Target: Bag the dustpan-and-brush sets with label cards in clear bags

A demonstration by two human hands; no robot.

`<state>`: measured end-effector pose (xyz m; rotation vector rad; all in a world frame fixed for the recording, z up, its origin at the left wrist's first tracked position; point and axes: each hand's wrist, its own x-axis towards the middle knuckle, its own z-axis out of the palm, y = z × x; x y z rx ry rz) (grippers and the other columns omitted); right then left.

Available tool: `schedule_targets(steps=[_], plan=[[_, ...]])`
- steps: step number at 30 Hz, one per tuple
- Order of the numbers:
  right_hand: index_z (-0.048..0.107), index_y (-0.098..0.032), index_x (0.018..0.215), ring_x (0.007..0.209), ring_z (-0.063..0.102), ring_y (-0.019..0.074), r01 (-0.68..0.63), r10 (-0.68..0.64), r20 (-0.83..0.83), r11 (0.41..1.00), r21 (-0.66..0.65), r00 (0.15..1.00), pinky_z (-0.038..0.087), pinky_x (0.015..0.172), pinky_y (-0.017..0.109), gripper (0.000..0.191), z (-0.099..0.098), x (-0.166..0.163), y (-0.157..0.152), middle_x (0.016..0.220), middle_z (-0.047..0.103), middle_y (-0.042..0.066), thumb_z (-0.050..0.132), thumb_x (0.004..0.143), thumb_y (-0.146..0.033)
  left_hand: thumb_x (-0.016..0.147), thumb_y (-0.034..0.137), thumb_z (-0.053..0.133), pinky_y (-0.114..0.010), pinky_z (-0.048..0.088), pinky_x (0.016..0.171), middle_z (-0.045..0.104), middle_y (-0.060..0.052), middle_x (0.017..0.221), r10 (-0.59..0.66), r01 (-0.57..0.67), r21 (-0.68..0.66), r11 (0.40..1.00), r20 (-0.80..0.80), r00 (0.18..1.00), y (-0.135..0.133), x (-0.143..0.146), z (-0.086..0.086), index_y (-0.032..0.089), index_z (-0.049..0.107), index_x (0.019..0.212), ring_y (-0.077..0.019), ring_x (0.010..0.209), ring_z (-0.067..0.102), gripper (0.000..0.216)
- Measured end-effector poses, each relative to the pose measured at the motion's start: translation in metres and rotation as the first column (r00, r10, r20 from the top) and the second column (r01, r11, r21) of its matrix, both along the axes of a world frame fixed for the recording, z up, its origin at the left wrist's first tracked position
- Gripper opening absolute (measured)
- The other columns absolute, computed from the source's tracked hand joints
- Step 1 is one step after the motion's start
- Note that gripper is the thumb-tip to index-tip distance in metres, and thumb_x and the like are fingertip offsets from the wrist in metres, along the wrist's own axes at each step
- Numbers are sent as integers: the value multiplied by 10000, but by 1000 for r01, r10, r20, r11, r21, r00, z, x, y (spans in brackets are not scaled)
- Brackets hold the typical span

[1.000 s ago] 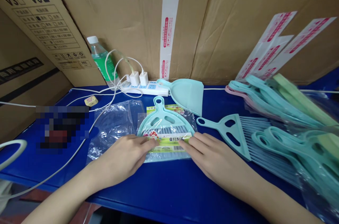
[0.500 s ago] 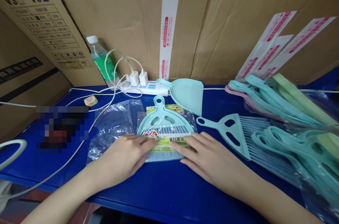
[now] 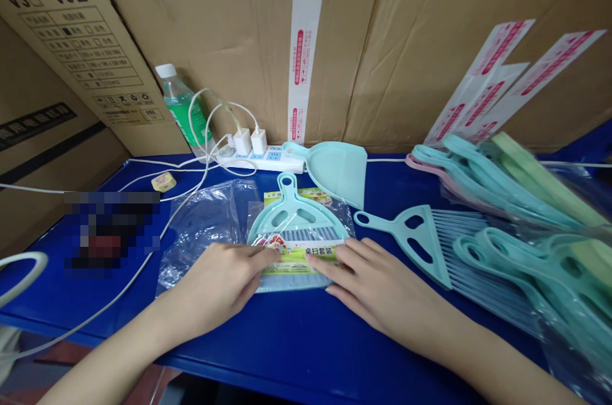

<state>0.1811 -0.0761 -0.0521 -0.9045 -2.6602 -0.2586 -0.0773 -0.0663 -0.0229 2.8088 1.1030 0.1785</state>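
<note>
A light turquoise dustpan and brush set [image 3: 300, 207] lies flat on the table in clear film, its handles pointing away from me. Across it runs a yellow-green printed label [image 3: 299, 253]. My left hand [image 3: 227, 274] is closed at the set's left edge, index fingertip on the label. On the right edge my right hand [image 3: 368, 277] grips the set, with its index finger lying over the label and its thumb by the front rim. Some of the fingers are hidden under the hands. A crumpled clear plastic bag [image 3: 201, 220] lies beside my left hand.
Behind the set are a loose dustpan [image 3: 337, 170] and a power strip [image 3: 282, 164] with white cables. A loose brush [image 3: 425, 245] lies right, near bagged dustpan sets [image 3: 540, 265]. A bottle [image 3: 184, 108] stands by large cardboard boxes [image 3: 406, 41].
My left index finger has shifted slightly left on the label. The right hand and the set look the same.
</note>
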Motion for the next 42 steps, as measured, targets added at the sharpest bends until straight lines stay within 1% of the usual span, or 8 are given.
schedule_targets(steps=[6, 10, 12, 16, 24, 32, 37, 42], plan=[[591, -179, 1253, 838, 586, 211, 8, -8, 15, 1000, -9, 1000, 448, 728, 339, 333, 1, 0, 0, 855, 646, 53, 504, 938, -244, 865, 34, 379, -304, 550, 670, 724, -51, 943, -27, 24, 51, 998, 40, 999, 0, 3, 4, 209, 618, 1083, -200, 786, 702, 368], [588, -177, 1257, 830, 586, 211, 8, -8, 22, 1000, -8, 1000, 452, 718, 343, 338, 1, 0, 0, 856, 647, 51, 504, 937, -248, 858, 19, 400, -331, 551, 695, 712, -54, 904, -79, 78, 72, 994, -1, 997, -1, 7, 8, 203, 645, 1022, -208, 787, 680, 348], [588, -173, 1254, 828, 586, 212, 4, -4, 21, 1000, -6, 1000, 455, 719, 347, 336, 1, 0, 0, 856, 647, 50, 501, 938, -244, 861, 26, 418, -341, 551, 698, 703, -56, 903, -113, 115, 59, 992, -45, 993, 0, 7, 9, 200, 646, 1042, -210, 777, 671, 339], [595, -171, 1244, 841, 589, 218, 3, -3, 19, 1000, -1, 1000, 457, 725, 349, 328, -1, 1, 0, 858, 649, 54, 490, 941, -239, 871, 41, 458, -334, 552, 670, 696, -51, 946, -145, 149, 33, 988, -95, 985, 1, 6, 8, 223, 615, 1172, -208, 759, 666, 385], [639, -126, 1171, 812, 590, 214, 10, -10, -21, 1000, 3, 1000, 469, 711, 353, 307, 2, 2, -1, 835, 655, 63, 435, 958, -213, 882, 32, 387, -363, 570, 696, 703, -56, 976, -140, 142, 17, 990, -86, 986, 1, 5, 9, 224, 622, 1182, -222, 801, 680, 427], [693, -147, 1055, 776, 596, 199, 37, -35, -96, 999, 23, 995, 439, 706, 340, 275, 6, 6, 0, 812, 678, 47, 439, 957, -191, 853, 15, 391, -321, 551, 653, 709, -41, 935, -125, 127, 46, 991, -47, 991, 1, 4, 9, 232, 652, 1116, -206, 763, 686, 430], [717, -161, 977, 747, 598, 181, 39, -31, -159, 998, 49, 987, 406, 726, 330, 337, 7, 7, 1, 806, 697, 35, 382, 987, -189, 830, 10, 422, -296, 533, 640, 711, -29, 899, -95, 96, 56, 994, -36, 995, 1, 2, 6, 237, 669, 1087, -191, 737, 685, 422], [732, -155, 924, 671, 578, 169, 44, -36, -167, 998, 46, 985, 384, 694, 323, 400, 8, 8, 3, 720, 669, 23, 342, 1004, -202, 843, 33, 422, -284, 523, 626, 713, -28, 882, -87, 88, 63, 994, -25, 996, 0, 2, 6, 238, 684, 1051, -185, 728, 684, 392]])
